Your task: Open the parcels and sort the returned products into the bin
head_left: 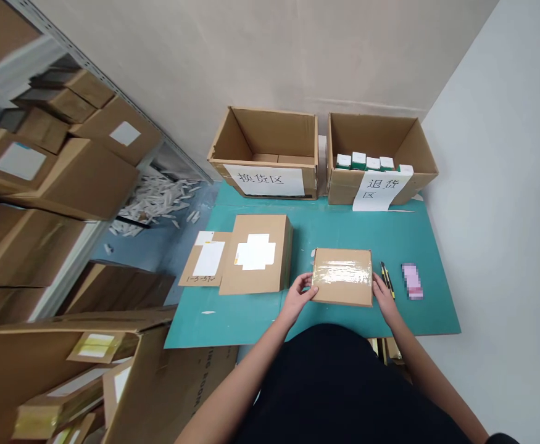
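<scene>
Small taped box point(342, 280) on the green bench point(251, 317), left hand point(299, 294) and right hand point(383, 297) at its sides, each grip closed on it (knife point(387, 279) just right).

The camera sits on the person's head and looks forward and steeply down onto the green table point(344, 231). The left hand point(299, 295), right hand point(383, 299) and small box point(342, 277) lie close below it at mid-frame. Its wide view also takes in the back wall point(251, 49) and the stacked boxes point(79, 179) on the left.
</scene>
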`<state>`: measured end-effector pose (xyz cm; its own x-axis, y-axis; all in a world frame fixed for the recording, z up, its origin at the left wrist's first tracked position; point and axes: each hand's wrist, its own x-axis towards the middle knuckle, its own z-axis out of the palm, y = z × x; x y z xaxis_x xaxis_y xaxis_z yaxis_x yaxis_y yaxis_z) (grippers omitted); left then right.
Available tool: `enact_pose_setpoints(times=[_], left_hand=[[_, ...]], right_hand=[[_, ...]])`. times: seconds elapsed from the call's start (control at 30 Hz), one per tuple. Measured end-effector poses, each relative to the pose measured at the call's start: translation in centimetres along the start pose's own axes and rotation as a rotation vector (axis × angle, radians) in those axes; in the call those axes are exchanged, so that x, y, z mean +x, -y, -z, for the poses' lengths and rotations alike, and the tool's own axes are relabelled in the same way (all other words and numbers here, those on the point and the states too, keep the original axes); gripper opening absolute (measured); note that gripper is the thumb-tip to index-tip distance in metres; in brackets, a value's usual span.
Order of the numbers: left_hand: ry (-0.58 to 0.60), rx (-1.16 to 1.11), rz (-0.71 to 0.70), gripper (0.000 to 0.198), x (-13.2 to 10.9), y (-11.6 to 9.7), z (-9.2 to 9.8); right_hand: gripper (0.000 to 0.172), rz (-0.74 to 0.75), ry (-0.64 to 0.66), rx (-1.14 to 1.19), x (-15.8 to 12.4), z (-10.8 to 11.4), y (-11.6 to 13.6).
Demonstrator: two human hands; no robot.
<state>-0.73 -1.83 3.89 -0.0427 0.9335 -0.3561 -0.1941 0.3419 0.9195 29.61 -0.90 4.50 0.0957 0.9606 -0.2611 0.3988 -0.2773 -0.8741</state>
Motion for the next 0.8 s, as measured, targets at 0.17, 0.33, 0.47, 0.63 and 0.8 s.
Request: enact_pose_setpoints(times=[0.17, 0.33, 0.47, 0.63, 0.8], left_hand=[[0.077, 0.037, -0.022, 0.052, -0.5, -1.1, 0.2], [0.054, -0.012, 0.015, 0.052, 0.1, 0.1, -0.1], [-0.006, -0.029, 0.096, 0.055, 0.7, 1.7, 0.8], [-0.006, 0.015, 0.205, 0.063, 1.4, 3.4, 1.4], [0.101, 0.046, 0.293, 0.075, 1.7, 4.1, 0.1]], right_hand=[[0.045, 0.362, -0.117, -0.215, -1.5, -0.6, 5.0], [0.038, 0.487, -0.069, -0.483, -2.1, -0.3, 6.3], [0.044, 0.409, -0.198, -0.529, -1.6, 2.3, 3.9], [0.058, 0.183, -0.324, -0.425, 0.5, 8.4, -0.9], [0.071, -0.085, -0.181, -0.017, 1.2, 7.9, -4.9]])
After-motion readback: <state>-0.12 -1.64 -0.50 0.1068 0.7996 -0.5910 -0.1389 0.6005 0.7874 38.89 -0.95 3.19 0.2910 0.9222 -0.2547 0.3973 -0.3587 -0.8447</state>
